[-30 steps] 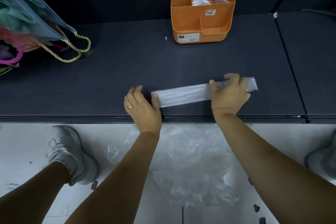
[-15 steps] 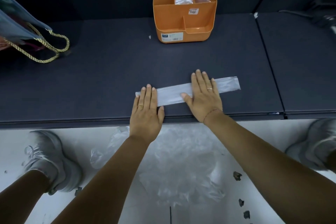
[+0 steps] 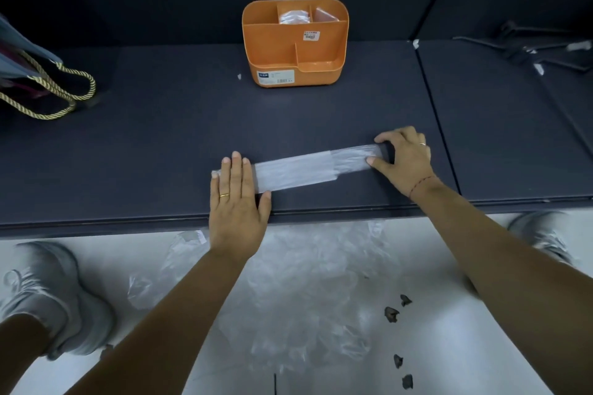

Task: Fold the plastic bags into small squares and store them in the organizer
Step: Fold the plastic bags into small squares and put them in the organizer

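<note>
A clear plastic bag [image 3: 298, 168], folded into a long narrow strip, lies on the dark shelf [image 3: 160, 144] near its front edge. My left hand [image 3: 237, 202] presses flat on the strip's left end with straight fingers. My right hand [image 3: 402, 159] pinches the strip's right end between thumb and curled fingers, and that end is doubled over to the left. The orange organizer [image 3: 295, 51] stands at the back of the shelf, with folded bags in its rear compartments.
A heap of loose clear plastic bags [image 3: 301, 282] lies on the white floor below the shelf edge, between my grey shoes [image 3: 48, 295]. A bag with gold rope handles [image 3: 48, 90] sits far left. Dark hangers [image 3: 539, 48] lie at the back right.
My right hand slid from the strip's middle to its right end, curled, and folded that end over to the left. My left hand kept pressing the left end.
</note>
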### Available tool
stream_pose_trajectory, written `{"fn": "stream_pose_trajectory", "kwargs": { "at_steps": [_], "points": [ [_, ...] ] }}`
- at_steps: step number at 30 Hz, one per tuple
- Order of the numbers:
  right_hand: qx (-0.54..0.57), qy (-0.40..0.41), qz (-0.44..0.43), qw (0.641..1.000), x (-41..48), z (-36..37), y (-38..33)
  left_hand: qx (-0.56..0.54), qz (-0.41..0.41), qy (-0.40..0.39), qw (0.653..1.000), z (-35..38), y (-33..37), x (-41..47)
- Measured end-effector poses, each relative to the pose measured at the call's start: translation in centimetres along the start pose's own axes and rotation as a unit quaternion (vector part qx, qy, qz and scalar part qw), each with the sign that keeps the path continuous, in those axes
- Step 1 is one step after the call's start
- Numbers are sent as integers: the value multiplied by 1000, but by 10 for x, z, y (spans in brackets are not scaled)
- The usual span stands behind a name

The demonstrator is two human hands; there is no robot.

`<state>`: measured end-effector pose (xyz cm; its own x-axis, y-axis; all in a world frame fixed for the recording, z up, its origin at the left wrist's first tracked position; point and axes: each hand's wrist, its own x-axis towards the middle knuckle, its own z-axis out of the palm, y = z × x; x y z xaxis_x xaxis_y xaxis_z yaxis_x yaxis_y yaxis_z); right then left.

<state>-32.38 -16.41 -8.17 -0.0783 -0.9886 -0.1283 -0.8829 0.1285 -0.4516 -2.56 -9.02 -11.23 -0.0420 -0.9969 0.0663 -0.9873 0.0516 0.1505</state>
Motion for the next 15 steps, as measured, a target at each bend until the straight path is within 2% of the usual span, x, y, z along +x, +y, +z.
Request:
{"fn": "stream_pose_trajectory", "kwargs": {
  "at_steps": [4, 8, 11, 13, 15],
  "points": [
    [13, -18, 27, 999, 6, -3, -6, -41, -73, -49, 995, 6, 29, -9],
    [16, -61, 25, 998, 11, -9, -13, -4, -81, -51, 995, 10, 28, -9],
    [138, -88, 64, 984, 10, -19, -19, 8, -51, -68, 996, 10, 18, -6],
    [267, -123, 110, 950, 7, -23, -21, 14, -24, -74, 997, 8, 9, -1],
    [349, -170, 163, 907, -1, -24, -21, 17, 12, -81, 996, 5, -1, 4]
  ]
}}
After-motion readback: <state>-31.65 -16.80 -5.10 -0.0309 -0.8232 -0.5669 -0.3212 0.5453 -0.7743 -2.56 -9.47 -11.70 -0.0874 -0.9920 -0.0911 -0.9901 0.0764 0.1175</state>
